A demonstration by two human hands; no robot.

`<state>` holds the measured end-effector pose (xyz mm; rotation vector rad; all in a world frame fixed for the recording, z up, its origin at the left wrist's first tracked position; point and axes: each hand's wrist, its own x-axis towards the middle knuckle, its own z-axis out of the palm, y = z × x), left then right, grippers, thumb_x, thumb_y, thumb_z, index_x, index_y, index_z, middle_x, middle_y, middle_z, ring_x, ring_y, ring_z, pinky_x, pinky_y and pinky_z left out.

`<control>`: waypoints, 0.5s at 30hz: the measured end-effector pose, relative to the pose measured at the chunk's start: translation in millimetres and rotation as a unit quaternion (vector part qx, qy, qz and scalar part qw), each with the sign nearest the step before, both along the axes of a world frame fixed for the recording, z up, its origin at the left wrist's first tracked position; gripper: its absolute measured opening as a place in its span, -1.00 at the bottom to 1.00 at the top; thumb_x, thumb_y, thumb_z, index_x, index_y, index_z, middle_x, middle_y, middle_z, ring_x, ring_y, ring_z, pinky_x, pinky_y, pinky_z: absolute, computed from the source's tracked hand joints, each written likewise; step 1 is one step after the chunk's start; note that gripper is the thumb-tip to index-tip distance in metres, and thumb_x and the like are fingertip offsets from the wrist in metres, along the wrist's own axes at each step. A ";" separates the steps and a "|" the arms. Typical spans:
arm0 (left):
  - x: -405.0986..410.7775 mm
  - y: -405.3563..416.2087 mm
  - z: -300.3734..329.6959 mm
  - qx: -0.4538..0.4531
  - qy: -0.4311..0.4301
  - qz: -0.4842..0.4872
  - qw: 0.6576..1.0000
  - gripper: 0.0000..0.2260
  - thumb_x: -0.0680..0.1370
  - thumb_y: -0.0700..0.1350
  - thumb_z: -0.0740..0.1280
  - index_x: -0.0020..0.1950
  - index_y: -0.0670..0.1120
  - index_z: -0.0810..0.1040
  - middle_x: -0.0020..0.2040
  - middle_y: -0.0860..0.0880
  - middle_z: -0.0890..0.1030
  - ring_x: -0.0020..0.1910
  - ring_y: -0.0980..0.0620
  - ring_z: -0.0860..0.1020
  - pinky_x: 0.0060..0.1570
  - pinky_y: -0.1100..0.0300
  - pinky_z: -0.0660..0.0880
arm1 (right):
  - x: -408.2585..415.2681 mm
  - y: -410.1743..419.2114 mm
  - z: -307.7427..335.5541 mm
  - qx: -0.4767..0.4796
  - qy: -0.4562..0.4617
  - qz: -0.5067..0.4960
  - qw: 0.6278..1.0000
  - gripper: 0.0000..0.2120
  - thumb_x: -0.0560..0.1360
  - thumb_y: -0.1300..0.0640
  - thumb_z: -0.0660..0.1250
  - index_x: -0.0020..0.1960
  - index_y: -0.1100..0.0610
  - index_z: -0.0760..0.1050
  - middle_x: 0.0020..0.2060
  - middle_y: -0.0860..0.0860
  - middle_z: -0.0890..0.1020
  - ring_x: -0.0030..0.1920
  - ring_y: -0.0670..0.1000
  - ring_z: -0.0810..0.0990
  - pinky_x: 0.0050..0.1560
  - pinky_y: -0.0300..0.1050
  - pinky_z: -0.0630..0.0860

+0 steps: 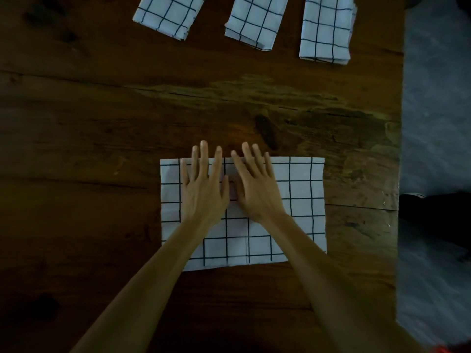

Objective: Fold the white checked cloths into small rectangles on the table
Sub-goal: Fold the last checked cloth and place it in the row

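Tabletop [102, 123]: dark, worn, knotted wood; grey floor [433, 98] past its right edge.
Cloth [300, 200]: white, black-gridded, flat rectangle at tabletop's near middle.
Folded cloths [257, 20]: three small rectangles along far edge.
Hands: left hand [202, 192] and right hand [257, 192] spread flat, pressing cloth, gripping nothing.

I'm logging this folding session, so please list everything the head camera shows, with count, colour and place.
Folded cloths: three, white with dark check lines, in a row along the table's far edge.
Large cloth: one, white with dark check lines, lying flat near the middle of the table, under both hands.
Table: one, dark brown wood, fills most of the view.
Floor: grey, to the right of the table.
Dark object: one, black, on the floor by the table's right edge; cannot tell what it is.
Left hand: flat on the large cloth, fingers spread.
Right hand: flat on the large cloth beside it.
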<state>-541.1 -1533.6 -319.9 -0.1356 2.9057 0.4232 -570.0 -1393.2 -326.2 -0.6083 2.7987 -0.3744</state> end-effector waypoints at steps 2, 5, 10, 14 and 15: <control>-2.6 -3.2 -6.0 -0.008 -0.022 -0.003 1.000 -0.46 0.62 0.12 0.02 0.54 -0.03 -0.01 0.54 -0.20 -0.05 0.52 -0.14 -0.09 0.46 -0.13 -0.11 | 1.0 -0.7 -4.2 0.014 -0.012 -0.021 1.000 -0.50 0.64 -0.08 -0.02 0.54 0.06 0.10 0.54 0.14 0.07 0.54 0.13 -0.07 0.52 0.13 -0.12; 8.2 -16.6 -11.9 -0.030 -0.038 0.010 0.999 -0.40 0.58 0.26 -0.07 0.54 0.02 -0.08 0.55 -0.18 -0.09 0.52 -0.14 -0.13 0.46 -0.11 -0.16 | -0.3 33.3 -8.0 0.047 -0.014 -0.065 0.997 -0.49 0.64 -0.13 -0.12 0.55 0.00 0.03 0.55 0.10 0.00 0.54 0.11 -0.13 0.52 0.12 -0.14; 24.0 -16.3 -6.7 -0.049 -0.041 0.054 0.996 -0.33 0.54 0.32 -0.04 0.55 0.02 -0.11 0.55 -0.19 -0.12 0.51 -0.14 -0.19 0.44 -0.14 -0.24 | 2.1 66.7 -7.4 0.056 0.007 -0.100 0.993 -0.47 0.63 -0.14 -0.11 0.55 0.02 0.04 0.55 0.13 0.02 0.54 0.11 -0.16 0.52 0.09 -0.19; 11.1 6.2 -0.8 -0.013 -0.009 0.003 1.000 -0.42 0.60 0.11 0.06 0.54 -0.06 -0.07 0.54 -0.19 -0.07 0.52 -0.13 -0.16 0.45 -0.11 -0.21 | 3.3 29.3 -3.8 0.015 0.025 -0.028 0.999 -0.48 0.62 -0.03 -0.03 0.53 0.12 0.08 0.53 0.14 0.09 0.53 0.12 -0.11 0.51 0.10 -0.18; 6.4 11.2 -1.9 0.001 -0.007 -0.018 1.000 -0.42 0.61 0.04 0.10 0.54 -0.08 -0.07 0.54 -0.19 -0.05 0.51 -0.12 -0.15 0.46 -0.10 -0.17 | 4.2 14.3 -4.4 0.003 0.022 0.010 1.000 -0.47 0.61 -0.02 -0.01 0.53 0.15 0.09 0.53 0.15 0.11 0.53 0.11 -0.09 0.52 0.09 -0.16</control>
